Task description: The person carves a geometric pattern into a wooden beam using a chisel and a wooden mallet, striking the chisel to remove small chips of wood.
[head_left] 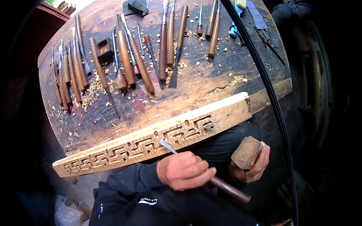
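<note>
My left hand (185, 170) grips a chisel (229, 187) by its dark wooden handle, its flat steel blade angled up-left onto the carved face of a long pale board (232, 115). The board bears a cut geometric fretwork pattern over a pencilled grid and stands on its edge along the bench's near side, above my legs. My right hand (256, 165) holds a worn, blocky wooden piece (247, 151) at the right, apart from the chisel handle.
A worn bench (124, 128) carries rows of wood-handled carving tools (169, 41), wood shavings, a dark square block (105, 51) and a blue brush (233, 28). A black braided cable (264, 71) hangs diagonally across the right. Another person's dark-clothed leg (283, 15) shows at top right.
</note>
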### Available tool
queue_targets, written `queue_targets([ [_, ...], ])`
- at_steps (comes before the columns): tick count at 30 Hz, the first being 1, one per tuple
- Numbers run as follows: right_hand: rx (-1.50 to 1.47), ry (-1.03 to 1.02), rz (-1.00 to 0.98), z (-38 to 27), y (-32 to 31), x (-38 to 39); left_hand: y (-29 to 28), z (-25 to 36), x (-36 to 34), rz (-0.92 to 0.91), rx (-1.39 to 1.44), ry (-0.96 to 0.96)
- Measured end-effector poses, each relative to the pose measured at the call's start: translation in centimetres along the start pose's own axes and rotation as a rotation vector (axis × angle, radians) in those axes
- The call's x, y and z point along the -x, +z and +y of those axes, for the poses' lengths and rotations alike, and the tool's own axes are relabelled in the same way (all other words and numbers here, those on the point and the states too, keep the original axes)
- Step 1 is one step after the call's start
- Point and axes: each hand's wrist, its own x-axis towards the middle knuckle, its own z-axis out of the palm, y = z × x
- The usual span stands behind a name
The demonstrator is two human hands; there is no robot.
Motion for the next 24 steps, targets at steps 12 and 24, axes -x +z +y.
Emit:
queue_targets([
  [12, -0.072, 0.000, 0.033, 0.6, 0.1, -0.2, -4.4, 2.5, 0.4, 0.236, -0.593, -0.476],
  [24, -0.263, 0.104, -0.117, 1.2, -1.9, -2.0, -3.7, 1.9, 4.9, 0.575, -0.308, -0.703],
])
